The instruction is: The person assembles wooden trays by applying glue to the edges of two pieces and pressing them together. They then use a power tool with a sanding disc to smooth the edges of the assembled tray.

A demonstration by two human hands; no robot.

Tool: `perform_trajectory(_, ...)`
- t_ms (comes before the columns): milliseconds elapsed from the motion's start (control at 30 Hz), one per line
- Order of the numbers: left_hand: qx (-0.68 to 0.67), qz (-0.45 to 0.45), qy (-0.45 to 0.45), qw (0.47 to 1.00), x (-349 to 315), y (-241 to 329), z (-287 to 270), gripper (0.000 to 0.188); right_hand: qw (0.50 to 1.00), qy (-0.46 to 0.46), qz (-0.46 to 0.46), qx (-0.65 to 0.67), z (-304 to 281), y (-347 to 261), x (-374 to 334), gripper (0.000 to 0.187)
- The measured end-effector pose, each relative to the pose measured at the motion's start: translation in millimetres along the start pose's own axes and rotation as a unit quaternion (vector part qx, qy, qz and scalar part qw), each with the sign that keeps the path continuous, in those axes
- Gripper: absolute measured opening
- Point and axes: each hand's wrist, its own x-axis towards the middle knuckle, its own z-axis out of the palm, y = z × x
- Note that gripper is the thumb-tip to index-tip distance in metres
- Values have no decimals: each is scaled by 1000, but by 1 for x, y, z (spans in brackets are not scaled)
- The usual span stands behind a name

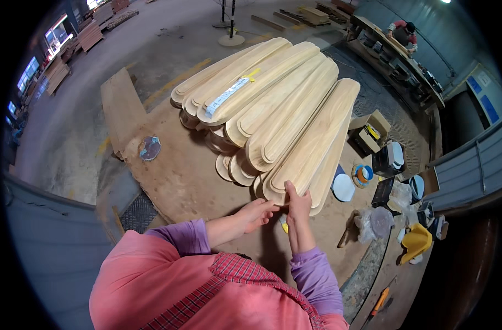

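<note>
Long, pale wooden boards with rounded ends and a raised inner panel lie fanned out in stacks on the table. My right hand (299,206) grips the near end of the rightmost top wooden board (319,135), its thumb on the upper face and its fingers underneath. At the same rounded end, my left hand (255,214) pinches the edge with thumb and fingertips. Below the board, between my hands, a small yellow and white thing (284,224) shows in part; its kind cannot be made out. A paper strip (226,98) with a yellow tag lies across the left boards.
Round sanding discs (343,187), tape rolls (364,174), an open cardboard box (372,131) and a yellow cloth (415,243) sit to the right. An orange-handled tool (379,302) lies at lower right. Another person (403,36) works at a far bench.
</note>
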Motion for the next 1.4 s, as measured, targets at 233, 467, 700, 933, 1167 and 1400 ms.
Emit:
perform_trajectory(233, -10, 21, -128, 992, 4, 8, -2, 65, 995, -23, 53, -79, -49, -29, -77, 37)
perform_trajectory(467, -19, -14, -184, 983, 59, 22, 51, 59, 986, -11, 107, -128, -162, -48, -191, 37)
perform_trajectory(700, -91, -76, -188, 975, 69, -29, 79, 64, 990, 107, 86, 7, -271, -4, -325, 53)
perform_trajectory(933, -87, -107, -199, 970, -21, -98, 81, 60, 940, 326, 62, 82, -325, 96, -394, 38)
perform_trajectory(1167, 47, -64, -186, 979, -81, -100, 52, 45, 884, 460, 60, 53, -397, 125, -356, 36)
perform_trajectory(1400, -84, -29, -113, 990, -111, -146, -4, 51, 910, 369, -107, -154, -459, 121, -303, 40)
